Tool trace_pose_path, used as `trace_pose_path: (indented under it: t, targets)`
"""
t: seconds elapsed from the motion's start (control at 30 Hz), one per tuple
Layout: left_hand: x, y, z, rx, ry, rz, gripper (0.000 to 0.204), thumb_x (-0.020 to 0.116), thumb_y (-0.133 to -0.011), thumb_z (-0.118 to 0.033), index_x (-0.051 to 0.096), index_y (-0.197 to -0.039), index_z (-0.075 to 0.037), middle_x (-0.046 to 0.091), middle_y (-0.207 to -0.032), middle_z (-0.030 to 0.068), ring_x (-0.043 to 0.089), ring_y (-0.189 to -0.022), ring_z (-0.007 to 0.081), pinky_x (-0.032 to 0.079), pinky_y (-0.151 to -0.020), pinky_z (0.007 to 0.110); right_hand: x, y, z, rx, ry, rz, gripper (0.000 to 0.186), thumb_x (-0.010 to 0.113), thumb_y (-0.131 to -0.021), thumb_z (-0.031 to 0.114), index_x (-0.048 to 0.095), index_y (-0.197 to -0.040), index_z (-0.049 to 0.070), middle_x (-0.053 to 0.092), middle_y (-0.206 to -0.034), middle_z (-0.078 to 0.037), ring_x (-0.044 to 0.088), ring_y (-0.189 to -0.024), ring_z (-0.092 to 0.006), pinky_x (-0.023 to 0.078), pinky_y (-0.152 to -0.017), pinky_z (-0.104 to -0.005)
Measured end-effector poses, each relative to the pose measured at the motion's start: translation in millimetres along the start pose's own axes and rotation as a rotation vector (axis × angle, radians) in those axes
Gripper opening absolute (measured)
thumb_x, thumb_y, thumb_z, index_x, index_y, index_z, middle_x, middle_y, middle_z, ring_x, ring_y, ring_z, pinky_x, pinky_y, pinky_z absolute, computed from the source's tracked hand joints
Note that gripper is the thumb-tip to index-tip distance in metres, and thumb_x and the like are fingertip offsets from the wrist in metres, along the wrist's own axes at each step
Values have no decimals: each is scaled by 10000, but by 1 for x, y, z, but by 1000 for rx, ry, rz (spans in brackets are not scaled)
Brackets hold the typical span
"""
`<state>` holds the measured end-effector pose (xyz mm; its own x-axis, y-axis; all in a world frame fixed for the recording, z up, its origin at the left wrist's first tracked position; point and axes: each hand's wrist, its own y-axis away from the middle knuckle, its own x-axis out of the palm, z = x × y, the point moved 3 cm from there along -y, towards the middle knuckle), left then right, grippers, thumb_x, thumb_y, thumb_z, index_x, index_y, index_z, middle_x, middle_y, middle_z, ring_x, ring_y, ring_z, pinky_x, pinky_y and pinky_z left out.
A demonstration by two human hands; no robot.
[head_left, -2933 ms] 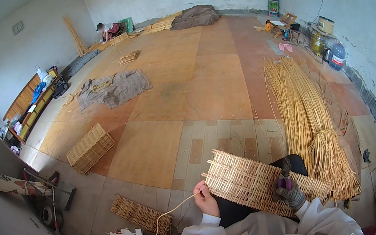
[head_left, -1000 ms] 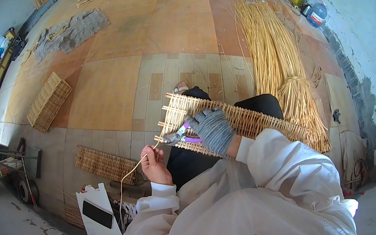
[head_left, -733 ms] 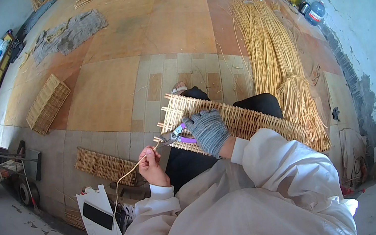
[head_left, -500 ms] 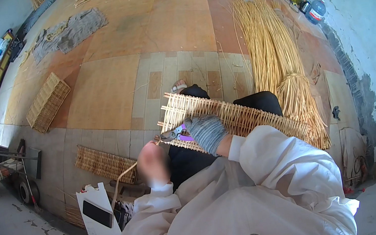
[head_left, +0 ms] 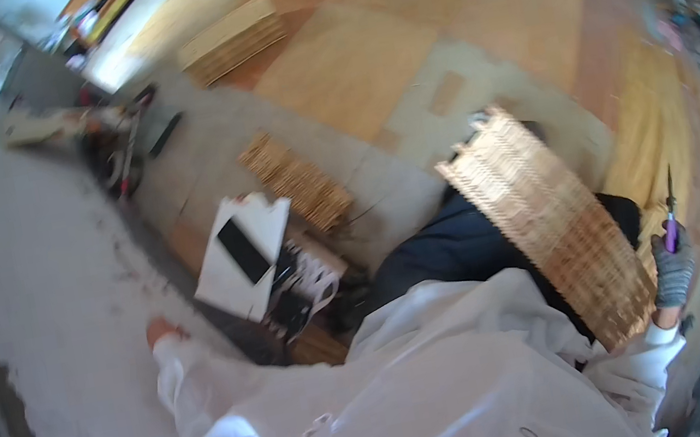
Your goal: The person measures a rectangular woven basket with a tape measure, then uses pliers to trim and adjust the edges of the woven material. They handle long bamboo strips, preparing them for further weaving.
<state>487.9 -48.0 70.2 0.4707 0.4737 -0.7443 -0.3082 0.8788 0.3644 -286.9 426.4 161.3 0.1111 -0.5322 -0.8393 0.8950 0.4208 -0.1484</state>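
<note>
In the blurred head view, my left hand [head_left: 164, 331] is at the lower left in front of the pale wall, apart from the woven panels; its fingers are too smeared to read. My gloved right hand [head_left: 672, 265] grips purple-handled shears [head_left: 671, 230], blades pointing up, off the right edge of a woven rattan panel [head_left: 550, 235]. That panel lies slanting across my dark-trousered legs [head_left: 422, 253], with stick ends poking out at its upper end.
On the floor lie another woven panel [head_left: 297, 181] and a rattan basket [head_left: 230, 43]. A phone [head_left: 241, 250] rests on white board [head_left: 212, 285] beside clutter. A wheeled item [head_left: 119, 156] stands by the left wall [head_left: 28, 303]; a straw bundle [head_left: 639, 130] lies right.
The view has swung leftward. My left hand has left the panel and moved far left, with no strand visible in it. My right hand has moved right off the panel with the shears.
</note>
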Motion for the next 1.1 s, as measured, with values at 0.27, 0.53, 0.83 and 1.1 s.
trace_pose_path:
  t: [0.27,0.53,0.83,1.1]
  targets:
    - [-136,168,-237,1459,1255,-84,410,497,-940,-256,459,-1268,-13,612,-1099,150,605,-976,239,482,-837,339,-31,119,-117,337,32,-70,261,627,-782,162,553,-1004,47,598,-767,-70,565,-673,-208,469,-643,-322]
    - [-59,429,-503,899,1359,1858,579,392,-939,-496,477,-1229,-2,575,-1142,142,579,-1016,222,457,-915,323,45,199,-95,734,-1278,-181,383,726,-747,119,571,-1080,10,595,-828,-21,600,-706,-121,488,-553,-242]
    - [-80,426,-502,1487,1877,1619,529,425,-959,-379,327,-1376,-69,391,-1389,116,385,-1275,259,347,-1046,422,35,133,-88,523,-1494,-196,328,768,-693,74,552,-939,47,554,-755,-14,590,-598,-143,557,-516,-283]
    - [-163,399,-478,1562,2106,1536,485,437,-908,-18,306,-1375,-7,392,-1371,199,385,-1269,332,355,-1042,529,33,112,-43,177,-1444,10,360,721,-765,197,554,-1040,35,593,-877,-66,612,-760,-193,510,-693,-333]
